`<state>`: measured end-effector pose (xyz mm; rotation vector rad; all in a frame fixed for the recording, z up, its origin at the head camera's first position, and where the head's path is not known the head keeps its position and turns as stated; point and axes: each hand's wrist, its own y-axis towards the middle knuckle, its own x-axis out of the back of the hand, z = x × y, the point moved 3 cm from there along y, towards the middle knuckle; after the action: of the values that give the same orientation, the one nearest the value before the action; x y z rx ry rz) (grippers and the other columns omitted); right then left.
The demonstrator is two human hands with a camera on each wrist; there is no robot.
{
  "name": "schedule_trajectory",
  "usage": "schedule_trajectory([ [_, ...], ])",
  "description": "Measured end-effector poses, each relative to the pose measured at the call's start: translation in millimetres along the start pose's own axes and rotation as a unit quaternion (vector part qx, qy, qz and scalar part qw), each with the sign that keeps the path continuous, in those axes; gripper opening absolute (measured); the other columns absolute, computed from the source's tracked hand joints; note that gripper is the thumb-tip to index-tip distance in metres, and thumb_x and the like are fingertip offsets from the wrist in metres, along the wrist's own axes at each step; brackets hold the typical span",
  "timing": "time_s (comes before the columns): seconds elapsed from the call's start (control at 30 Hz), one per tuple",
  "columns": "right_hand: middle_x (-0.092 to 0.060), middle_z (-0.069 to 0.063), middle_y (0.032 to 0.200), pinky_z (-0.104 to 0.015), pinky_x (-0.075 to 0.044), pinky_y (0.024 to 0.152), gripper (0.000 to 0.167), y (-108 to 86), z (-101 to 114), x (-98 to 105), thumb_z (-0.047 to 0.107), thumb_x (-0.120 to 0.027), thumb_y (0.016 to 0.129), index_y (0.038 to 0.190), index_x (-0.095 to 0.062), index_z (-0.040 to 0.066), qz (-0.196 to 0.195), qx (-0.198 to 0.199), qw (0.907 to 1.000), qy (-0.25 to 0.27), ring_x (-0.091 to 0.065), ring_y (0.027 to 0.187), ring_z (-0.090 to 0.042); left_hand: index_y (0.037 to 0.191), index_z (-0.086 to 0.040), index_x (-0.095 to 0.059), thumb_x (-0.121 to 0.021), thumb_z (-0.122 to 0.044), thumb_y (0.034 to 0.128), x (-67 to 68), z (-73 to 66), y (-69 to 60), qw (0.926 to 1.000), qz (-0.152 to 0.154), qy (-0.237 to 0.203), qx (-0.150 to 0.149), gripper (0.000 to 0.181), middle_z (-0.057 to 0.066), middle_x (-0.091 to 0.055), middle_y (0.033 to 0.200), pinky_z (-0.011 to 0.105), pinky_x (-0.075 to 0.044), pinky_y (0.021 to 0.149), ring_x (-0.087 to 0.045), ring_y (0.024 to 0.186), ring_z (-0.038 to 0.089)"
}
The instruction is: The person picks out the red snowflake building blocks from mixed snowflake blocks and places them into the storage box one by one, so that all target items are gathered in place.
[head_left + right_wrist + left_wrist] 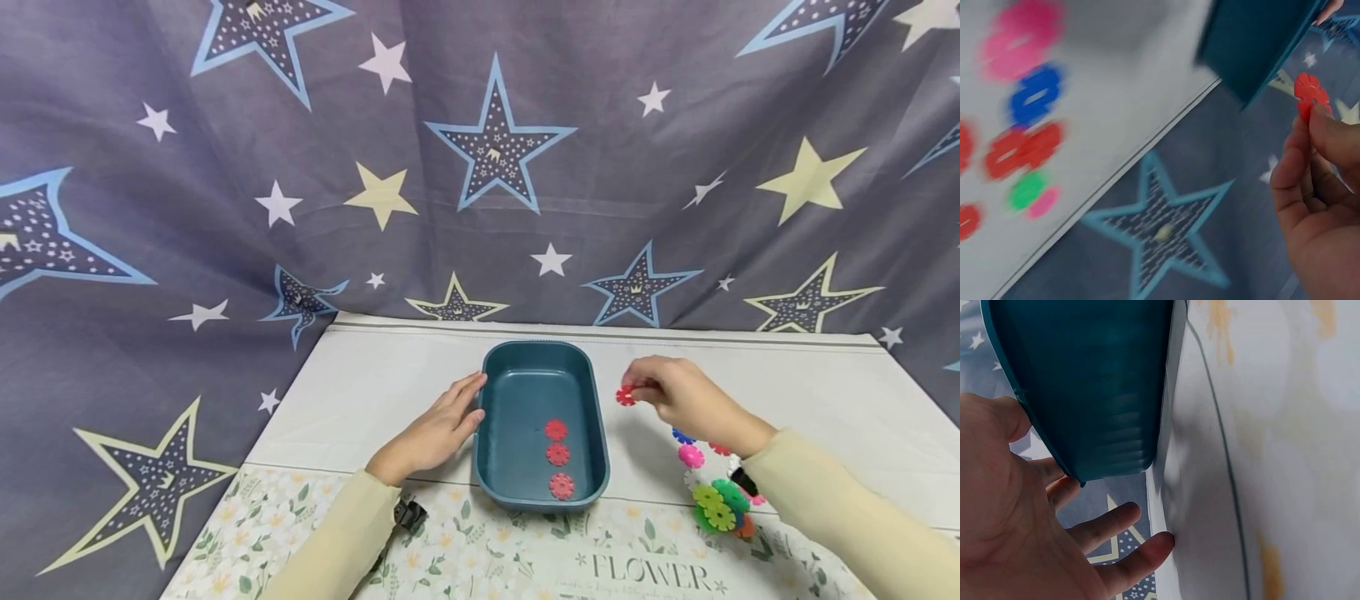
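Note:
A blue-green rectangular tray stands on the table, with several red notched plastic discs lying in a row along its right side. My left hand rests against the tray's left rim. In the left wrist view its fingers are spread and fairly straight beside the tray wall. My right hand is in the air to the right of the tray. Between thumb and forefinger it pinches one red notched disc, which stays apart from the tray.
Below the right forearm lies a loose pile of notched discs in green, pink, blue, orange and red, partly hidden by the sleeve. The table has a white and floral cover. A grey star-patterned curtain hangs behind it.

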<state>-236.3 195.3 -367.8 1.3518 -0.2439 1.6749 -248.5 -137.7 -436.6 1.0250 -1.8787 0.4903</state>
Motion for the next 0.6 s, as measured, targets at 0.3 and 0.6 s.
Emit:
schedule_trajectory([
  [0.3,-0.063,0.003,0.071,-0.028,-0.049,0.061,0.023,55.8,23.9,-55.4,-0.014,-0.065,0.077,0.075,-0.069,0.009,0.080,0.014,0.9965,0.019,-0.054,0.065,-0.010,0.153,-0.012,-0.017,-0.033,-0.037,0.1038,1.9,-2.7,-0.6,0.9999,-0.007,-0.008,-0.009,0.057,0.005,-0.015,0.156,0.044,-0.023,0.109,-0.014,0.141,0.021],
  [0.6,-0.062,-0.001,0.069,-0.034,-0.052,0.062,0.020,83.8,20.1,-91.1,-0.014,-0.061,0.071,0.073,-0.068,0.005,0.126,-0.062,0.9884,-0.057,-0.058,0.062,-0.017,0.153,-0.012,-0.017,-0.030,-0.039,0.1038,0.8,-1.2,-0.4,1.0000,-0.003,-0.002,-0.007,0.057,0.004,-0.014,0.156,0.043,-0.023,0.109,-0.014,0.141,0.021],
])
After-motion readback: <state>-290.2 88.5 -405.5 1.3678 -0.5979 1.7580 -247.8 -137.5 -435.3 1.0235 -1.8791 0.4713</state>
